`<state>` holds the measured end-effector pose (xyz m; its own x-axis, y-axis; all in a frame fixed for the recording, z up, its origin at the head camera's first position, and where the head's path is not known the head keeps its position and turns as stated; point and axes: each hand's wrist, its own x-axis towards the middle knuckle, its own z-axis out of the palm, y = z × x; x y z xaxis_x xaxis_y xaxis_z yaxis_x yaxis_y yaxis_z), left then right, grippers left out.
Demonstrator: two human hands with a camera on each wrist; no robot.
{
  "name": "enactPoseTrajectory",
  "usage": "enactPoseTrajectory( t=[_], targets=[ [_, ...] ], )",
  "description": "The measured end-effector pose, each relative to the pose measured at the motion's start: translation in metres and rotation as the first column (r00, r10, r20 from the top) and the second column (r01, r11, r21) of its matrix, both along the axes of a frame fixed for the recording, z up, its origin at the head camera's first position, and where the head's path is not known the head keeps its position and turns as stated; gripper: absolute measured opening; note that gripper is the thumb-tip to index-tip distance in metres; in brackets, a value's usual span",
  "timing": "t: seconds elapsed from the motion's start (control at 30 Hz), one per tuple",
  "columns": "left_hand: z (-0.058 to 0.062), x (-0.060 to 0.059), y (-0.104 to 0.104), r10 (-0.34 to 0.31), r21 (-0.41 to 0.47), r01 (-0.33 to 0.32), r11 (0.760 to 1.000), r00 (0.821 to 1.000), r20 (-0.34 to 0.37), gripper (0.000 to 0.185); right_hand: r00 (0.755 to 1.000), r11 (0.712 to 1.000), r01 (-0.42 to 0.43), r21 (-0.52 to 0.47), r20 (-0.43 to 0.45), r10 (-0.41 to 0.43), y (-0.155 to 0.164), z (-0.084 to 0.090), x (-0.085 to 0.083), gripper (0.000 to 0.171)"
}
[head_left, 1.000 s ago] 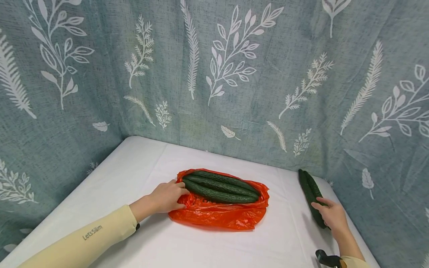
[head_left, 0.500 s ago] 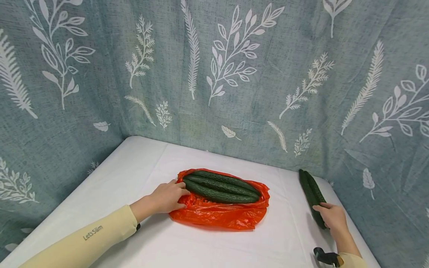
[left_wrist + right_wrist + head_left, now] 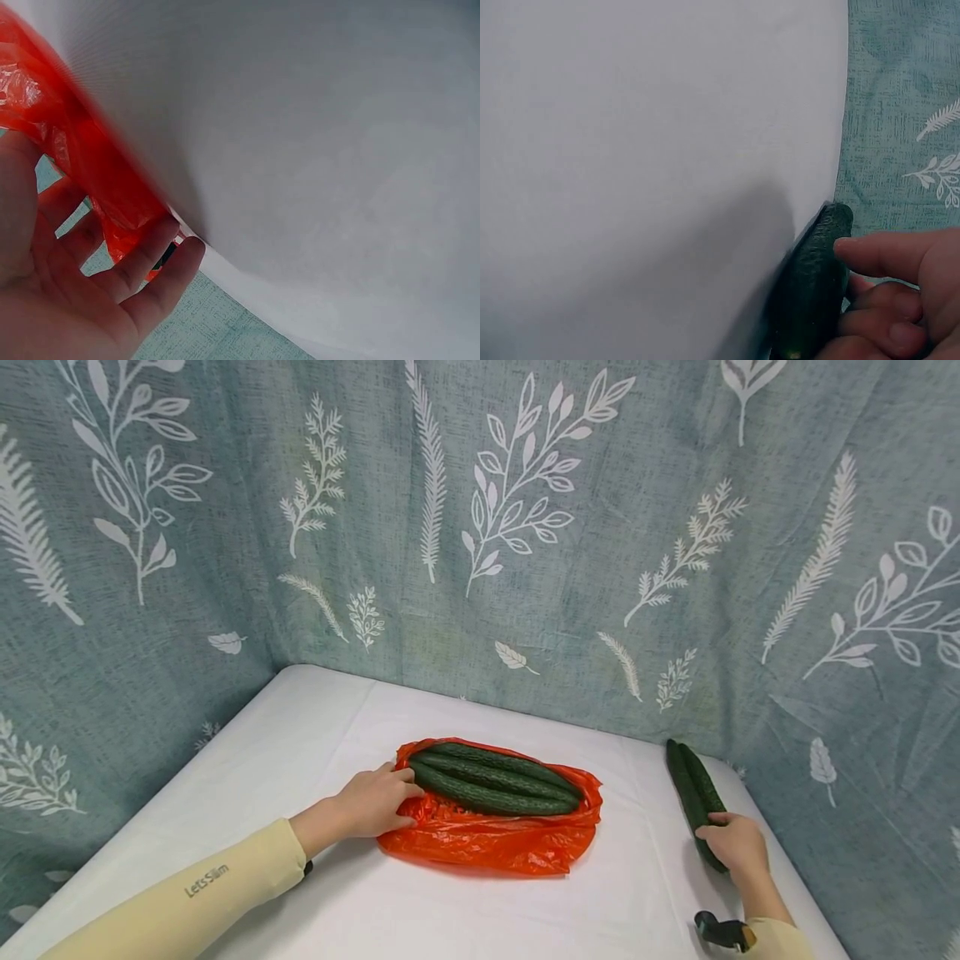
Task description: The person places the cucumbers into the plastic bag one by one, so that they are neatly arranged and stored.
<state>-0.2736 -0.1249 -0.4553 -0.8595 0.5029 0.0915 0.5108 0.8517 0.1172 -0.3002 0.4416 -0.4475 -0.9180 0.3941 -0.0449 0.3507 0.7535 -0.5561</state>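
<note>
Several dark green cucumbers (image 3: pixel 491 777) lie side by side in a crinkled red plastic bag (image 3: pixel 487 850) at the middle of the table. At the bag's left end, my left hand (image 3: pixel 378 802) holds its edge, with red film (image 3: pixel 34 86) between thumb and fingers in the left wrist view. Two more cucumbers (image 3: pixel 682 777) rest together near the table's right edge. Around their near part, my right hand (image 3: pixel 738 845) has its thumb on the left side and its fingers on the other. The right wrist view shows thumb and curled fingers around a cucumber (image 3: pixel 806 296).
A white cloth (image 3: pixel 322 727) covers the table. Blue-green curtains with white leaf prints (image 3: pixel 450 635) rise behind it and along both sides. Black wrist gear (image 3: pixel 720 931) sits by the right sleeve.
My right hand has settled lower onto the cucumbers at the right, and its fingers have drawn in around them. They have shifted very slightly left. The left hand and bag stay put.
</note>
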Motion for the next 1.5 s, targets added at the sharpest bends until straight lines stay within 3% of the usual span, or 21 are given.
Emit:
enactPoseTrajectory(
  t=[0.23,0.37,0.5,0.67,1.03,1.23,1.5],
  targets=[
    [-0.001,0.0,-0.001,-0.004,0.005,0.004,1.0,1.0,-0.009,0.041,0.997,0.999,0.012,0.047,-0.072,-0.009,-0.011,0.0,-0.001,0.044],
    [-0.001,0.0,-0.001,0.002,-0.001,-0.002,1.0,1.0,-0.006,0.041,0.996,0.999,-0.031,0.012,-0.081,0.031,-0.016,0.0,-0.002,0.048],
    [-0.001,0.0,-0.001,0.003,0.001,-0.003,1.0,1.0,0.003,0.041,0.998,0.999,-0.041,-0.016,-0.048,0.04,-0.019,-0.002,-0.003,0.056],
    [-0.001,0.001,0.0,-0.001,0.003,0.001,1.0,1.0,0.004,0.04,0.999,0.999,-0.028,0.037,0.016,0.028,-0.02,-0.006,-0.005,0.061],
    [-0.001,0.0,0.0,-0.005,0.009,0.005,1.0,1.0,0.005,0.041,0.998,0.997,0.07,0.018,0.01,-0.07,-0.028,-0.01,-0.003,0.062],
    [-0.001,0.0,0.0,-0.012,0.015,0.012,1.0,1.0,0.007,0.041,0.994,0.996,0.085,-0.035,0.067,-0.083,-0.027,-0.011,-0.003,0.066],
    [0.001,0.002,-0.001,-0.015,0.021,0.015,1.0,1.0,0.002,0.042,0.992,0.987,0.114,-0.11,0.064,-0.108,-0.029,-0.014,-0.005,0.066]
  ],
)
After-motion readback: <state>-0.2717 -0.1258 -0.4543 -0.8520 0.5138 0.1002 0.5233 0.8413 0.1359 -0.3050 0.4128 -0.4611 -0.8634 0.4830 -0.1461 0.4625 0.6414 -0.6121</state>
